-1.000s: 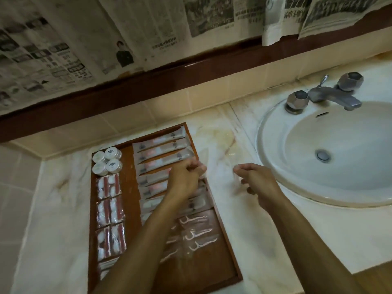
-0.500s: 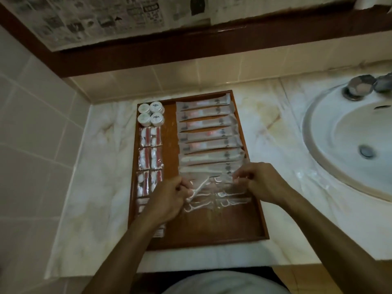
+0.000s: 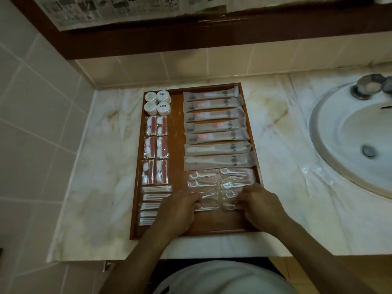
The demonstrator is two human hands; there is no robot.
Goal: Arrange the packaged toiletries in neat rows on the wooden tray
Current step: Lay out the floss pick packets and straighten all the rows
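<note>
Currently positioned on marble counter [image 3: 89, 187]: wooden tray [image 3: 178, 235], beside sink [image 3: 350, 145]. Tray contents, left column from far end: four white round containers [image 3: 157, 102], red-and-white sachets [image 3: 156, 149], cotton swab packets [image 3: 154, 201]. Right column: long toothbrush sleeves [image 3: 214, 128] stacked in parallel rows; floss pick packets [image 3: 218, 183] in two columns nearest. Left hand [image 3: 180, 211] fingers curled, pinching near-left floss packet. Right hand [image 3: 259, 205] fingertips pinching near-right floss packet edge. Both hands over tray's near end.

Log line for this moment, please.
both hands on floss-pick packets | near right of wooden tray | other rows neat | straightening unfinished
</note>
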